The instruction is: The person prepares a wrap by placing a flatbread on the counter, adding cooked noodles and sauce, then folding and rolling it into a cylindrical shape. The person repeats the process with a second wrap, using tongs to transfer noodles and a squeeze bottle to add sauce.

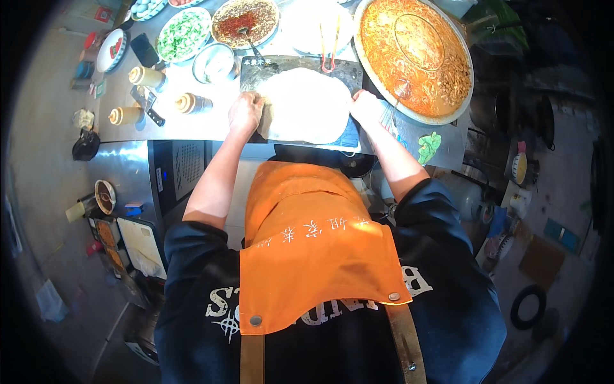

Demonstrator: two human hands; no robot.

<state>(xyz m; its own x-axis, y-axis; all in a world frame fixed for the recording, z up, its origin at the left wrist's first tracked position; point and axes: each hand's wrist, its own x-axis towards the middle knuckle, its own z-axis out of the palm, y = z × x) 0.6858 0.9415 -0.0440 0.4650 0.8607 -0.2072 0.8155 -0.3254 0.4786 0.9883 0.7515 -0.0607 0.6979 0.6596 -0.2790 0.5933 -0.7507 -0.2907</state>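
A pale surface at the frame's top carries a dark board with a flat white wrap. The left hand and right hand grip its opposite edges, fingers curled. It lies unfilled and unrolled; the noodle pan waits upper right.

The person is wearing a bright orange apron with pale lettering, brown straps fixed by metal rivets, over a dark navy short-sleeved shirt printed with white letters.
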